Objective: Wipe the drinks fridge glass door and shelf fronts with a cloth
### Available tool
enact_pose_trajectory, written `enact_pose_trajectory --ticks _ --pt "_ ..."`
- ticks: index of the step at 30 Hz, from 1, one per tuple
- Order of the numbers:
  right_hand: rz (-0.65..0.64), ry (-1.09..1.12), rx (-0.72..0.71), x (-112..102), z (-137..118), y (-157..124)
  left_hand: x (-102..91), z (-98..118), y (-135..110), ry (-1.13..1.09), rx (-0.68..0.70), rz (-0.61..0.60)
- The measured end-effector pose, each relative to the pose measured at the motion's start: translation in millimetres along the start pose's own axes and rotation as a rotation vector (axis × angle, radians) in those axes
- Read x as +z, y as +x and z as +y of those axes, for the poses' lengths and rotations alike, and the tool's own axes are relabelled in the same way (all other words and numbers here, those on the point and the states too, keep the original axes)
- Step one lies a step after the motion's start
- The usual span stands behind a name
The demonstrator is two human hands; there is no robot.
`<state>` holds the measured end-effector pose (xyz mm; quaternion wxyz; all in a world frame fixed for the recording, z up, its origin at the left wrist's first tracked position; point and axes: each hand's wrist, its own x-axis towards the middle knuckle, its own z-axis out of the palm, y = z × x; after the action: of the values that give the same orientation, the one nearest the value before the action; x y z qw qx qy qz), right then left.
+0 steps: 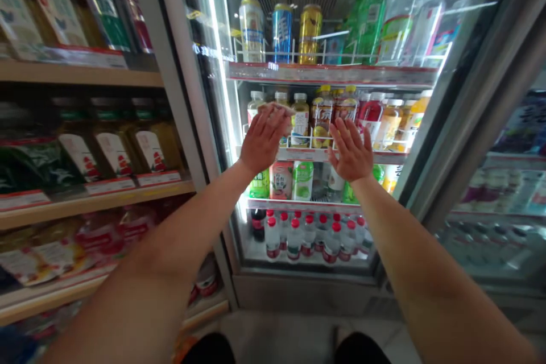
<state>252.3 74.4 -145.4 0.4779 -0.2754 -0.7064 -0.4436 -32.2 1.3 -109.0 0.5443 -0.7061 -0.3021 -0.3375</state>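
Both my arms reach into an open drinks fridge [324, 75]. My left hand [263, 137] is at the second shelf, its fingers curled over the top of a white-capped bottle [256, 103] at the left end of the row. My right hand [352, 151] is held up with fingers spread in front of the same shelf, close to the yellow-capped tea bottles [322, 116] and holding nothing. A red price rail [307, 154] runs just under both hands.
The fridge's glass door [464, 96] stands open at the right. Cans [281, 31] and green bottles [369, 17] fill the top shelf, red-capped bottles [298, 236] the bottom. Wooden shelves [81, 74] with oil bottles stand at the left.
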Motion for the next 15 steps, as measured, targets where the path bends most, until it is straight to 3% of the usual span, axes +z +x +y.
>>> enact_pose_trajectory --ticks 4,5,6,10,15 --pt "-0.024 0.008 0.009 0.9 0.0 -0.7 -3.5 1.9 -4.3 -0.119 0.457 -0.239" --pt "-0.026 0.011 0.011 1.2 0.1 -0.7 -5.8 -1.8 -3.8 -0.128 0.506 -0.268" --pt "-0.023 0.013 0.011 1.5 0.1 -0.7 -8.0 -6.7 -2.7 -0.115 0.478 -0.26" --pt "0.022 -0.004 -0.007 1.4 0.3 -0.4 -10.2 -22.8 -3.3 0.003 0.143 -0.065" --pt "0.014 0.007 -0.012 0.4 0.5 -0.8 -0.9 -20.9 -19.6 0.022 0.16 -0.012"
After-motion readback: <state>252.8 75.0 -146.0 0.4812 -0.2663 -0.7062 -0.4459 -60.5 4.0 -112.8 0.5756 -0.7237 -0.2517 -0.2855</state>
